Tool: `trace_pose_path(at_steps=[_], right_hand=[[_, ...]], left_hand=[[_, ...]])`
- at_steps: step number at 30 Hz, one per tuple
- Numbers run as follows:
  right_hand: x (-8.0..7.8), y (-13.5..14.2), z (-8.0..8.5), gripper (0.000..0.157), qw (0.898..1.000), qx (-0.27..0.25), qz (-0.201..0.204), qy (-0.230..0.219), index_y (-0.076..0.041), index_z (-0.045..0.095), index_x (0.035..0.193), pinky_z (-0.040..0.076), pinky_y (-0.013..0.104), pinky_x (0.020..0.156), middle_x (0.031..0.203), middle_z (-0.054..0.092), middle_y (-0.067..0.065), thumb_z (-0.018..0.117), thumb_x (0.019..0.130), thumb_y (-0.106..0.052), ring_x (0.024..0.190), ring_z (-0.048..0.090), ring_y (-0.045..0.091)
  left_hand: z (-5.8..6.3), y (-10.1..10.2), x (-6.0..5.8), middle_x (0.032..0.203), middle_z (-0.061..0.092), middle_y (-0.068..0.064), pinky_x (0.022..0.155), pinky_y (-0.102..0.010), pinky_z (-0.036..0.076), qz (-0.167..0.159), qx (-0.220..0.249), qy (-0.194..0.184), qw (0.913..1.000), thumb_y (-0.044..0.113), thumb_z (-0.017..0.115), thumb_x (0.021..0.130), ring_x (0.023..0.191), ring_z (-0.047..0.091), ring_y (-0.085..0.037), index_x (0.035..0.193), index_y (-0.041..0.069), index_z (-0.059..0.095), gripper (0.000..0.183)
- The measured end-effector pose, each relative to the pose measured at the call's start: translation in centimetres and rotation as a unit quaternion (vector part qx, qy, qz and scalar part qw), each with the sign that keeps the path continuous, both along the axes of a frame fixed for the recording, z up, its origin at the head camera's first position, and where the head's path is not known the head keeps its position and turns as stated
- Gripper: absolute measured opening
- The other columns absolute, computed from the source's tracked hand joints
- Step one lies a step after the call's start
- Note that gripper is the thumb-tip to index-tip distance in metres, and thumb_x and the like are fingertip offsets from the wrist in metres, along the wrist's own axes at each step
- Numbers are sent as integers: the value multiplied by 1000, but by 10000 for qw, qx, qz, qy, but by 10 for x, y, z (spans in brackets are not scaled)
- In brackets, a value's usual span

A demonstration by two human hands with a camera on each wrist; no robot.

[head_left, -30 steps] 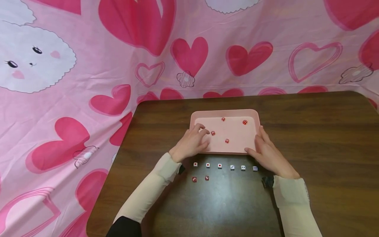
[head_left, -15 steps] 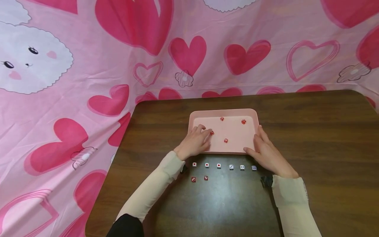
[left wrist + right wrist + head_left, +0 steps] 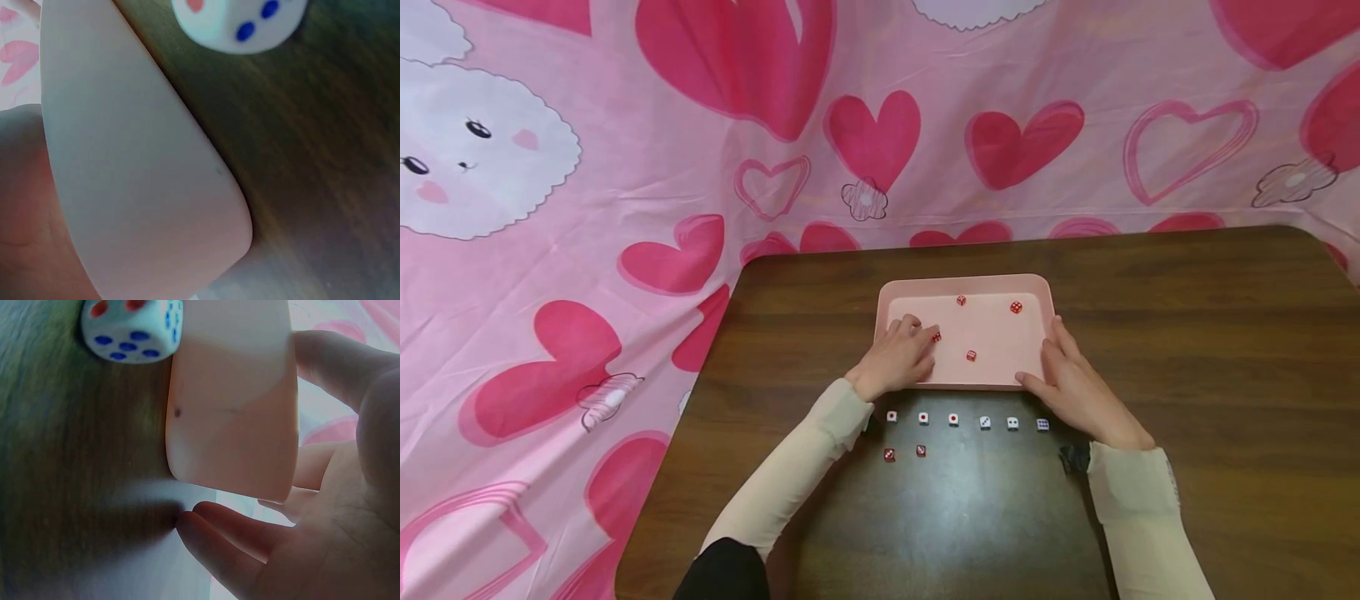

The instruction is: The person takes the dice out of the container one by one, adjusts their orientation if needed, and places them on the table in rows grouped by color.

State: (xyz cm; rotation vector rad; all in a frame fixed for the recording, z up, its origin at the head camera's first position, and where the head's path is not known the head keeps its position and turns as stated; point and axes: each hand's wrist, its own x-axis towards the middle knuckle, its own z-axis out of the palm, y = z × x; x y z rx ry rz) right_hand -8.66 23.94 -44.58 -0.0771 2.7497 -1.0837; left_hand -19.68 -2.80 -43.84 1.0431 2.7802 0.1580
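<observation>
A pink tray lies on the table with several red dice in it. My left hand reaches over its left front side, the index finger at one red die and partly covering it; the thumb stays apart from that die. My right hand holds the tray's front right corner, thumb over the front rim and fingers along the right side. Other red dice in the tray are one near the front, one at the back and one at the back right.
Several white dice stand in a row on the brown table before the tray. Two red dice, a left one and a right one, sit below that row. A heart-patterned pink cloth hangs behind and to the left.
My left hand has shifted slightly to the right, its index finger moving from beside the red die onto it. The right hand keeps its place on the tray.
</observation>
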Motion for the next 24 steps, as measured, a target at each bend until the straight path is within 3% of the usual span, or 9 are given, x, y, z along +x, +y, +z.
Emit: trace_pose_path(at_steps=[13,24], right_hand=[[-2,3,1,94,9999,-8,-43,-134,0,9,153,29,66,103,161,-20,10,58,91,-50,148,-2,44],[-4,4,1,93,9999,3,-1,-117,1,9,153,27,66,104,161,-21,10,57,92,-49,148,-1,45]], left_hand=[[0,4,-1,132,50,-10,99,-41,43,-29,282,-101,9995,28,55,95,117,46,-25,127,19,58,34],[-2,6,-1,131,50,-9,97,-40,45,-61,425,-242,9988,24,63,90,114,47,-25,112,19,65,23]])
